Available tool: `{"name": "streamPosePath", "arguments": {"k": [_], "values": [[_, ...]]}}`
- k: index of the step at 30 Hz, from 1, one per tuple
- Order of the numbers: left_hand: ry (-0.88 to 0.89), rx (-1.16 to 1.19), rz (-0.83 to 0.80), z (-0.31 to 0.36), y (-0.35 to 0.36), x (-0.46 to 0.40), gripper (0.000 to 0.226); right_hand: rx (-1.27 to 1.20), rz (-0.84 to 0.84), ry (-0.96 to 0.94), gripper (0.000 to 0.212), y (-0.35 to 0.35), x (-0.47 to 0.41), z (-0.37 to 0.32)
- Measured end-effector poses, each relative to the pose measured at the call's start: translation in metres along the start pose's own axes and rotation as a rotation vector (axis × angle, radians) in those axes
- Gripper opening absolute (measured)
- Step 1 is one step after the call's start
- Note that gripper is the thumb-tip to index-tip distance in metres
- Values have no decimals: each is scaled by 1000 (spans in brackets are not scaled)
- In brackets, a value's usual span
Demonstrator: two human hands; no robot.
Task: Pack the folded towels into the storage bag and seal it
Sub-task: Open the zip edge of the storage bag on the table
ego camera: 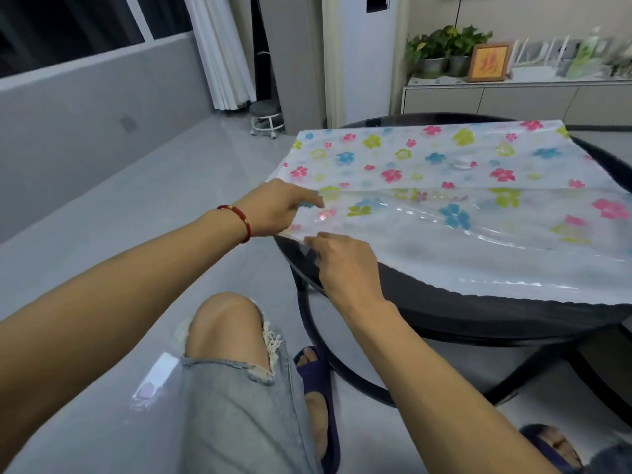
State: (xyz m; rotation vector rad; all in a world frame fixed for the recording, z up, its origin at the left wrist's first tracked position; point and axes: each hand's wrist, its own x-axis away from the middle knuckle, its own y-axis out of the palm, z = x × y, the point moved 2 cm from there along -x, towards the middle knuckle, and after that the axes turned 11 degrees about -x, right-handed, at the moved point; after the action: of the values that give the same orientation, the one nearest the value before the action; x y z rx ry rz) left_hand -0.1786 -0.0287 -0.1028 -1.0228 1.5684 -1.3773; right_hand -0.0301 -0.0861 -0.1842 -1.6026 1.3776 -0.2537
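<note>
Both hands pinch the near-left corner of the flowered storage bag (pixel 444 186), left hand (pixel 277 208) fingers on top of the edge, right hand (pixel 345 265) just beside it gripping the rim, bag spread flat away across the dark round table (pixel 478 316).

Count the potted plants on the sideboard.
2: one grey pot at the sideboard's left end, a second pot beside it, next to the framed picture. Blurred clutter farther right may hide more.

a home living room; sideboard (pixel 513 97) with potted plants (pixel 444 53), curtains (pixel 222 53)
</note>
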Motion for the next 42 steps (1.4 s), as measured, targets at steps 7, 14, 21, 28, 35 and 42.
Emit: {"name": "streamPosePath", "arguments": {"k": [7,14,21,28,35,42], "values": [[-190,5,197,-22,-14,-32,42,-10,-25,10,27,19,46,18],[-161,-47,194,-4,-23,-38,48,-83,-94,14,18,-4,57,28],[348,-373,181,85,-30,-49,44,196,4,758,61,-102,87,113],[509,-528,180,184,-39,-87,52,290,-190,801,76,-108,94,151],[332,-485,211,160,-62,-106,58,254,-355,616,79,-115,62,174],[357,-455,205,171,-66,-114,73,8,-323,504,57,-174,82,192]]}}
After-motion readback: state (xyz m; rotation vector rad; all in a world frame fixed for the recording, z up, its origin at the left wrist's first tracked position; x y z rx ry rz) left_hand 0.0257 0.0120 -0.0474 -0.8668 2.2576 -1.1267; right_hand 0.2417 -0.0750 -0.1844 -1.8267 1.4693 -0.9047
